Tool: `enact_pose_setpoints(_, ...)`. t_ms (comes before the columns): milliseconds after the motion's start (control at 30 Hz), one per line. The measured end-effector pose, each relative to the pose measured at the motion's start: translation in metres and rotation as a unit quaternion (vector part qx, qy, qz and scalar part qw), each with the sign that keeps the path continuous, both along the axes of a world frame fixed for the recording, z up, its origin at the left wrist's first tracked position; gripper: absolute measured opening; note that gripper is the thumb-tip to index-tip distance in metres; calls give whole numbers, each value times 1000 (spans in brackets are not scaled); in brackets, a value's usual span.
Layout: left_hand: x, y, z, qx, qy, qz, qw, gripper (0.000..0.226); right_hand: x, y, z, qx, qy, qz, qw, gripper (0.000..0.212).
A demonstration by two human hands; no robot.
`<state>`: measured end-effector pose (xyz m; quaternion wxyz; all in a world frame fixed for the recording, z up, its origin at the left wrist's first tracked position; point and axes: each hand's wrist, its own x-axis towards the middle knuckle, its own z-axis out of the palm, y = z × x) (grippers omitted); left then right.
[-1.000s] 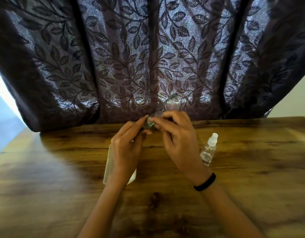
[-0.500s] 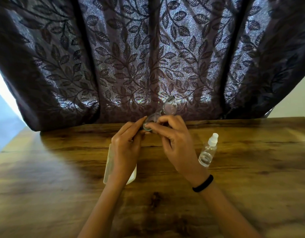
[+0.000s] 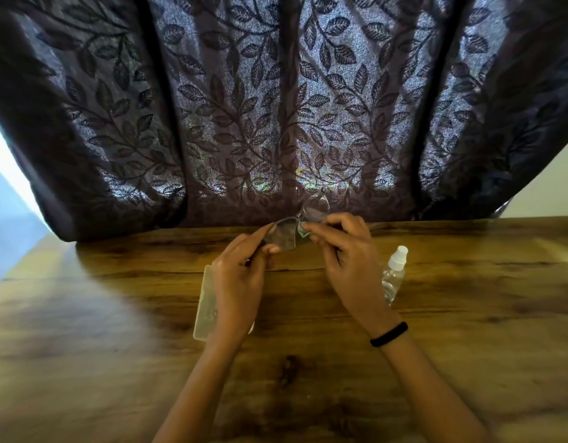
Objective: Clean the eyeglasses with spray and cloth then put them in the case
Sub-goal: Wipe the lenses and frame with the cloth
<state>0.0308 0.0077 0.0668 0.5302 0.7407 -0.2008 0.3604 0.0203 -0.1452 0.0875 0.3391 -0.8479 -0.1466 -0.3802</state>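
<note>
Eyeglasses (image 3: 303, 219) held up in the air above the far part of the counter (image 3: 468, 314), just in front of the curtain (image 3: 276, 107). Clear frame, lenses see-through; near lens sits between the two hands, far lens sticks up toward the curtain. Small greenish cloth (image 3: 301, 232) pinched against the near lens; only a bit of it shows.

Left hand (image 3: 241, 282) fingers curled, thumb and forefinger closed on the left edge of the near lens. Right hand (image 3: 349, 266) fingers bent, thumb and fingertips closed on the cloth at the right edge of the same lens, near the bridge. Black band (image 3: 388, 334) on the right wrist.

Case (image 3: 205, 308) pale, translucent, lying flat on the counter under the left hand and wrist, partly hidden by them; can't tell if lid is open. Spray bottle (image 3: 394, 273) clear with white nozzle top, standing on the counter just right of the right hand, partly behind it, not touched.

Counter wood-grain brown. Curtain dark purple with leaf pattern, backlit, hanging down to the counter's far edge.
</note>
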Motion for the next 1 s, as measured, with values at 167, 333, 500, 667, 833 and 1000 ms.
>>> enact_pose_setpoints(167,-2,-1,-1,-5,-4,0,1000,33,4,5,4,31,17,5,999,24)
enact_pose_setpoints(333,-2,-1,2,31,-15,15,999,33,-2,15,7,25,1,30,999,25)
enact_pose_setpoints(500,-4,-1,3,53,-21,16,998,32,-9,22,5,-9,-4,89,996,27)
enact_pose_setpoints(667,-6,-1,7,90,-19,31,995,27,0,10,6,44,27,45,998,22)
enact_pose_setpoints(833,-9,0,5,121,-20,44,991,32,11,-4,5,77,59,34,995,19)
enact_pose_setpoints(1000,-14,5,6,91,13,38,995,28,21,-23,3,181,76,-7,981,19)
